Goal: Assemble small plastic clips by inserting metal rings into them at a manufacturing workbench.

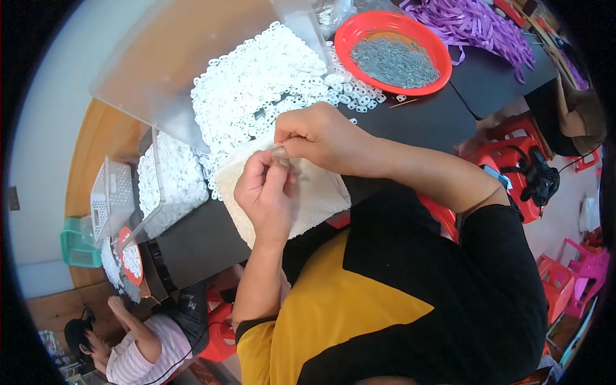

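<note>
Over a folded cream cloth [328,197] at the table's near edge, my two hands meet fingertip to fingertip. My left hand [266,196] is closed in a pinch, thumb against forefinger. Coming in from the right, my right hand [330,141] pinches at the same spot with its fingers curled. Whatever sits between the fingertips is too small and covered to make out. Just beyond the hands spreads a big heap of small white plastic pieces with holes [256,77]. Behind my right hand, a red round tray [344,40] holds many thin metal pins [396,62].
A clear bin [154,186] of white pieces stands at the left, near a white perforated basket [112,192] and a green basket [80,244]. Purple ribbons [475,29] lie at the far right. Another person [151,350] sits at lower left. Red stools [513,151] stand at right.
</note>
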`<action>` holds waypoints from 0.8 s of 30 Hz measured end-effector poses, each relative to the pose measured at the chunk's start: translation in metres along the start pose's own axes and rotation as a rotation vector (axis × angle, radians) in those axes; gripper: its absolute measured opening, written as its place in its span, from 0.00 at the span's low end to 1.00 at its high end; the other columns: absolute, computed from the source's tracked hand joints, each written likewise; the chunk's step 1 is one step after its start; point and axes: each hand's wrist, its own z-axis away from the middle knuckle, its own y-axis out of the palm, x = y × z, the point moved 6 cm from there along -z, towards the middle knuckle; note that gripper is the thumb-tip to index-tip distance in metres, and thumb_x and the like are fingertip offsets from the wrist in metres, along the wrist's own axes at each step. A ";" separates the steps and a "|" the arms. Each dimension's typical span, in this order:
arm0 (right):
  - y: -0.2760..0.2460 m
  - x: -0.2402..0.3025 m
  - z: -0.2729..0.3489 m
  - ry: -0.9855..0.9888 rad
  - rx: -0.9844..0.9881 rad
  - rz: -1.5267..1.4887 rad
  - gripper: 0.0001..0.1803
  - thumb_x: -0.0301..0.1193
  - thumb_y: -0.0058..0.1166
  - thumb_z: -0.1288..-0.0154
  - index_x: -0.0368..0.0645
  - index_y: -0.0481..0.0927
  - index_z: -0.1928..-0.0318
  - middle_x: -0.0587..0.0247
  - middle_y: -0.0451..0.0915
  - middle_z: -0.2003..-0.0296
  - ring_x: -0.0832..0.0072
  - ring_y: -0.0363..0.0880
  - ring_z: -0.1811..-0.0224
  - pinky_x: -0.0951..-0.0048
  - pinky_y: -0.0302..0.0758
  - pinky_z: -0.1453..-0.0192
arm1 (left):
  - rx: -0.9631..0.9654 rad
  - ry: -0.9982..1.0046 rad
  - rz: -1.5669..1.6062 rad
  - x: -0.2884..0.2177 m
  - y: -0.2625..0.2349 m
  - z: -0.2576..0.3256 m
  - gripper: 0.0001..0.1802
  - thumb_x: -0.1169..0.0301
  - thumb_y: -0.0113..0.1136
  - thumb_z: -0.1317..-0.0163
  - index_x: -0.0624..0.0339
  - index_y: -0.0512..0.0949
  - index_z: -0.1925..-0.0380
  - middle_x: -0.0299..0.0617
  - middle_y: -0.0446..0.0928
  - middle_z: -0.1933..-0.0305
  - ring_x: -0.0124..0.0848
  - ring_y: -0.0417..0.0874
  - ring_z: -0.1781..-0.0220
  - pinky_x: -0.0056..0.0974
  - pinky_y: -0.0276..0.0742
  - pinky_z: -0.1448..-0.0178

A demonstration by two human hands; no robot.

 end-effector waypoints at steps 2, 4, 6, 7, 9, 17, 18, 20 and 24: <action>-0.003 0.002 -0.006 -0.027 -0.012 0.036 0.07 0.31 0.54 0.45 0.39 0.79 0.72 0.49 0.79 0.78 0.52 0.79 0.73 0.57 0.73 0.69 | 0.017 -0.009 -0.007 -0.006 0.001 -0.004 0.06 0.74 0.55 0.34 0.64 0.75 0.70 0.32 0.73 0.77 0.17 0.68 0.78 0.23 0.63 0.74; -0.001 0.005 -0.013 -0.018 0.057 0.060 0.08 0.32 0.54 0.44 0.38 0.79 0.72 0.48 0.78 0.78 0.51 0.80 0.73 0.56 0.73 0.69 | 0.029 -0.017 -0.015 -0.007 -0.001 -0.008 0.07 0.74 0.54 0.34 0.64 0.75 0.71 0.33 0.72 0.77 0.17 0.67 0.79 0.24 0.62 0.75; 0.005 0.005 -0.017 -0.014 0.045 0.055 0.08 0.30 0.54 0.42 0.37 0.78 0.71 0.51 0.77 0.79 0.58 0.77 0.75 0.63 0.72 0.70 | -0.012 0.091 -0.068 -0.010 -0.007 -0.014 0.06 0.73 0.56 0.38 0.66 0.78 0.69 0.35 0.73 0.79 0.21 0.69 0.81 0.26 0.62 0.78; 0.006 0.003 -0.018 -0.004 0.026 0.055 0.07 0.28 0.54 0.40 0.35 0.77 0.69 0.54 0.76 0.79 0.65 0.75 0.77 0.69 0.70 0.71 | -0.012 0.091 -0.068 -0.009 -0.007 -0.017 0.06 0.73 0.56 0.38 0.66 0.78 0.69 0.35 0.73 0.79 0.21 0.69 0.81 0.26 0.62 0.78; 0.009 -0.008 -0.017 -0.008 -0.040 -0.032 0.07 0.29 0.54 0.40 0.36 0.77 0.68 0.55 0.76 0.79 0.68 0.75 0.77 0.70 0.70 0.71 | -0.051 0.110 -0.074 -0.008 -0.007 -0.022 0.07 0.75 0.54 0.37 0.64 0.74 0.74 0.32 0.70 0.80 0.17 0.65 0.80 0.25 0.59 0.76; 0.023 -0.040 -0.006 0.337 -0.067 -0.452 0.08 0.31 0.56 0.36 0.37 0.79 0.67 0.70 0.75 0.79 0.86 0.72 0.75 0.81 0.66 0.73 | -0.093 0.065 -0.047 0.012 -0.010 -0.031 0.06 0.76 0.53 0.40 0.64 0.73 0.77 0.29 0.68 0.81 0.16 0.61 0.81 0.25 0.56 0.77; 0.026 -0.043 -0.004 0.388 -0.080 -0.552 0.08 0.31 0.56 0.36 0.38 0.79 0.68 0.70 0.75 0.79 0.87 0.71 0.76 0.82 0.65 0.74 | -0.085 0.062 -0.036 0.013 -0.010 -0.031 0.06 0.77 0.52 0.41 0.63 0.73 0.77 0.29 0.67 0.81 0.16 0.61 0.81 0.25 0.56 0.77; 0.027 -0.046 -0.006 0.438 -0.087 -0.652 0.08 0.31 0.56 0.35 0.39 0.79 0.68 0.71 0.75 0.79 0.87 0.71 0.77 0.83 0.64 0.74 | -0.089 0.062 -0.045 0.017 -0.015 -0.031 0.06 0.77 0.52 0.42 0.63 0.73 0.77 0.29 0.67 0.81 0.16 0.60 0.81 0.25 0.56 0.77; 0.004 -0.057 -0.013 0.520 -0.160 -0.679 0.09 0.32 0.55 0.35 0.39 0.79 0.69 0.70 0.75 0.80 0.87 0.68 0.79 0.82 0.62 0.76 | -0.067 0.085 0.007 0.014 -0.020 -0.026 0.04 0.75 0.54 0.40 0.63 0.74 0.73 0.29 0.68 0.79 0.15 0.63 0.79 0.24 0.57 0.76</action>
